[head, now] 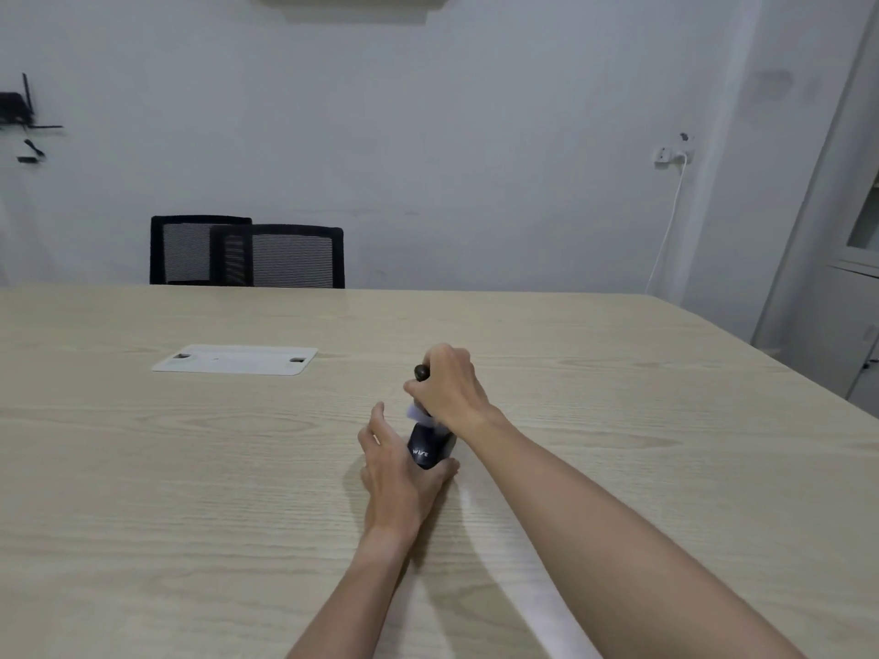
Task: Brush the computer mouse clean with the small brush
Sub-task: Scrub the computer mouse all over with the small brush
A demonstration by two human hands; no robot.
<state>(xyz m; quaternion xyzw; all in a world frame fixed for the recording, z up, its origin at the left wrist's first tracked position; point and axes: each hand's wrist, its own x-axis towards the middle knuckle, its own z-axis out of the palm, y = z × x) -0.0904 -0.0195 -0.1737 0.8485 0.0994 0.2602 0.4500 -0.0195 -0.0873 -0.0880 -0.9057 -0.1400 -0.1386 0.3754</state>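
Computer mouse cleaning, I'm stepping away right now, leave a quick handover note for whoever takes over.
Left hand: holds the computer mouse steady on the table.
Right hand: grips the small brush, its pale bristles at the mouse's far end.
Done: brushing at the far end is under way.
Left: brush the other surfaces, then put the brush down. How clean the mouse is cannot be judged from here.

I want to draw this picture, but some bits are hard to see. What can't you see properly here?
All in the head view:
- Brush: the right hand wraps round it, so only its dark end and some blurred pale bristles show.
- Computer mouse: its front is hidden under the right hand, its left side behind the left hand.
- Chairs: the table hides everything below the backs.
- Black items on the left wall: too small to name.
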